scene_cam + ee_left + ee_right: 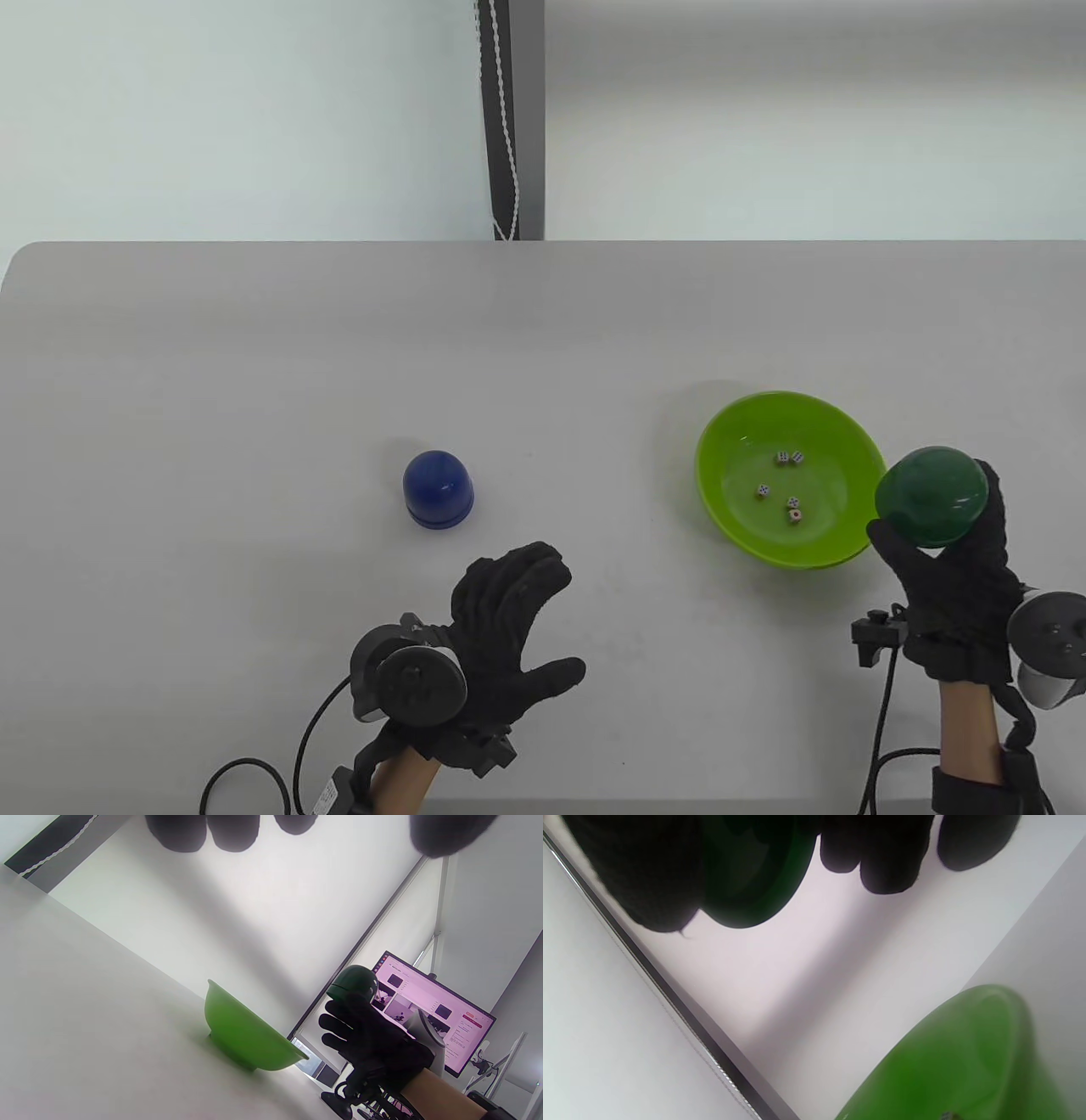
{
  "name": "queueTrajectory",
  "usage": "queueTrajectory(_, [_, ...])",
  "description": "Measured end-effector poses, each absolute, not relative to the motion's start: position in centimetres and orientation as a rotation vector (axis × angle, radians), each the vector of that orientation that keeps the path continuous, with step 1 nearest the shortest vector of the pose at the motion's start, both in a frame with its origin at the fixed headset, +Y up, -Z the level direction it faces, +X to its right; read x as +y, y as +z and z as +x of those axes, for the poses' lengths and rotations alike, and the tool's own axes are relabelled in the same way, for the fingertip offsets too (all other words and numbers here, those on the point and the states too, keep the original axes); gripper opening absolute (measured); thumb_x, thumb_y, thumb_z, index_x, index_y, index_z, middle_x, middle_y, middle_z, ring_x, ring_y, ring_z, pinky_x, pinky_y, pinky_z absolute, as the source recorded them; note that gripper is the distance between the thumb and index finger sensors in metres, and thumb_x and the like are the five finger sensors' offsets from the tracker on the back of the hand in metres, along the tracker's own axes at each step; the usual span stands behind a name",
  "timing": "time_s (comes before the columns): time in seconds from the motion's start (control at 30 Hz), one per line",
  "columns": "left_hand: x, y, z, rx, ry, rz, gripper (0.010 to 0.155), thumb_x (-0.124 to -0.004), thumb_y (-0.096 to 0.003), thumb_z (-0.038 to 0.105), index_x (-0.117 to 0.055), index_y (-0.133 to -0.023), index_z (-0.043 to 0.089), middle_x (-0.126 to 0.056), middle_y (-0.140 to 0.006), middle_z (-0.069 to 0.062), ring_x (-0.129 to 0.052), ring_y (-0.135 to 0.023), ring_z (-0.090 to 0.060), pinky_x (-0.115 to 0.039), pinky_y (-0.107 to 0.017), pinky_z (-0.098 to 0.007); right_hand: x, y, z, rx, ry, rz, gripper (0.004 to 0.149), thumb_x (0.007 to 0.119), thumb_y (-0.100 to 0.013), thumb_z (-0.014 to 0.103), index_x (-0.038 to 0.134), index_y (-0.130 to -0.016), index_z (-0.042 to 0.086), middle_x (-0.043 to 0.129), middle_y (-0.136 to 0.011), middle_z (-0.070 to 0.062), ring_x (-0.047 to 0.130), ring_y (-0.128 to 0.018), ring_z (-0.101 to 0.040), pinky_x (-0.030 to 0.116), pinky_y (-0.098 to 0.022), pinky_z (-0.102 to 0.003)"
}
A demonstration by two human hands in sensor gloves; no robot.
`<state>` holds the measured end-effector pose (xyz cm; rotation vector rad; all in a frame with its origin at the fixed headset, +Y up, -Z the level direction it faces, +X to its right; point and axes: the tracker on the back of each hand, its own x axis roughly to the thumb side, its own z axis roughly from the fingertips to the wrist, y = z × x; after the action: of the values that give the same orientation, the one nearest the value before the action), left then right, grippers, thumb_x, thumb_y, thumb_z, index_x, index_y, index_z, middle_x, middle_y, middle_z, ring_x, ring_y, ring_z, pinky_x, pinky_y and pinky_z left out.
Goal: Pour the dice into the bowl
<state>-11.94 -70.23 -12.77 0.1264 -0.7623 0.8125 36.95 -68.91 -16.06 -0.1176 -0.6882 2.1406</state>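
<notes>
A lime green bowl (747, 441) sits on the table at the right, with several small white dice (791, 486) lying inside it. My right hand (942, 552) grips a dark green dome cup (932, 494), held raised just past the bowl's right rim. The same cup (354, 982) and bowl (242, 1035) show in the left wrist view, and the cup (751, 870) and bowl (967, 1056) in the right wrist view. A blue dome cup (438, 489) stands mouth down near the table's middle. My left hand (517, 620) hovers open just below and right of it, holding nothing.
The grey table (254, 365) runs back to a pale wall with a dark vertical strip and a white cord (504, 119). A lit monitor (437, 1018) stands beyond the table's right side. Cables trail from both wrists at the front edge.
</notes>
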Motion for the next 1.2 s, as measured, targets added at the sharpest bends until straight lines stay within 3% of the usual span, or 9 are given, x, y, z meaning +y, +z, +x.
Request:
queueTrajectory(0.37, [-70.2, -12.8, -11.9, -0.760, 0.805, 0.109, 0.092, -0.066, -0.0544, 0.066, -0.033, -0.117, 0.006, -0.041, -0.117, -0.035, -0.048, -0.101, -0.062, -0.030, -0.062, -0.084, -73.3, -17.8, 40.8, -0.528, 2.172, -0.379, 0.111, 0.097, -0.036, 0.054, 0.035, -0.111, 0.001, 0.060, -0.109, -0.026, 0.075, -0.092, -0.049, 0.063, -0.061, -0.070])
queueTrajectory(0.7, [-70.3, -12.9, -11.8, -0.758, 0.796, 0.082, 0.093, -0.065, -0.0547, 0.066, -0.030, -0.117, 0.007, -0.040, -0.118, -0.036, -0.048, -0.101, -0.063, -0.030, -0.062, -0.084, -73.7, -20.0, 41.2, -0.310, 2.205, -0.563, 0.111, 0.097, -0.039, 0.051, 0.030, -0.112, 0.003, 0.053, -0.113, -0.025, 0.065, -0.097, -0.052, 0.054, -0.066, -0.072])
queueTrajectory(0.83, [-70.3, -12.9, -11.7, -0.759, 0.797, 0.068, 0.093, -0.065, -0.0546, 0.066, -0.029, -0.117, 0.007, -0.040, -0.118, -0.036, -0.048, -0.101, -0.063, -0.029, -0.062, -0.084, -74.4, -21.8, 41.2, -0.117, 2.243, -0.619, 0.111, 0.094, -0.041, 0.055, 0.025, -0.113, 0.006, 0.050, -0.115, -0.022, 0.058, -0.102, -0.052, 0.049, -0.070, -0.072])
queueTrajectory(1.2, [-70.3, -13.0, -11.2, -0.777, 0.793, 0.025, 0.093, -0.065, -0.0548, 0.066, -0.029, -0.118, 0.007, -0.039, -0.118, -0.036, -0.048, -0.101, -0.063, -0.029, -0.063, -0.084, -75.5, -24.1, 41.4, 0.143, 2.253, -0.707, 0.111, 0.089, -0.049, 0.057, 0.011, -0.115, 0.014, 0.034, -0.122, -0.015, 0.033, -0.112, -0.044, 0.027, -0.080, -0.061])
